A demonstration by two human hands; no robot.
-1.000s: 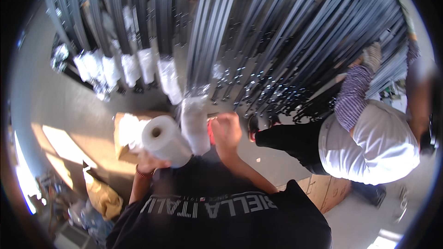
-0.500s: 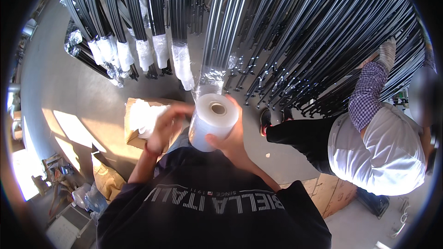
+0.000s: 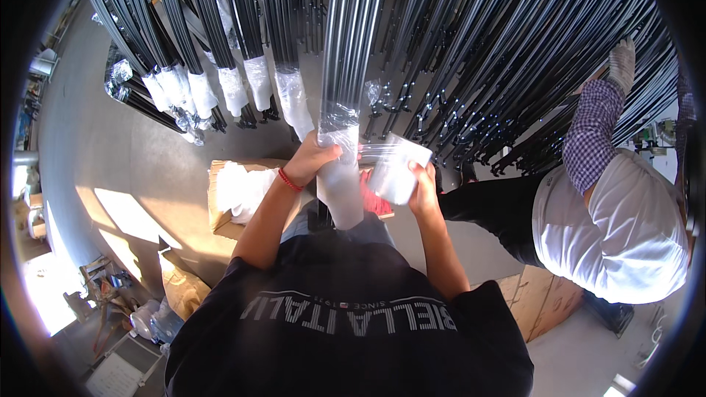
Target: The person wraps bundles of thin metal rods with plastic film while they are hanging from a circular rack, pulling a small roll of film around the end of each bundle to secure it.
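Observation:
A bundle of long black rods point(image 3: 351, 44) runs down toward me, its near end covered by a white sleeve point(image 3: 342, 195) with clear film around it. My left hand point(image 3: 315, 158) is closed around the left side of this covered end, thumb across the front. To the right of the bundle, my right hand point(image 3: 424, 187) grips a roll of clear stretch film point(image 3: 399, 169), tilted and slightly blurred. A taut strip of film point(image 3: 375, 151) spans from the roll to the bundle. The far side of the bundle is hidden.
Several bundles with white-wrapped ends point(image 3: 232, 88) hang at the left; many bare black rods point(image 3: 471, 66) fill the right. A cardboard box point(image 3: 218, 202) holds white material. A co-worker in a white shirt point(image 3: 607, 228) stands at right. Something red point(image 3: 376, 202) lies beyond the bundle's end.
The film roll has gone from upright before me to tilted at the bundle's right, in my right hand. My left hand has closed on the bundle, whose covered end now shows nearer me.

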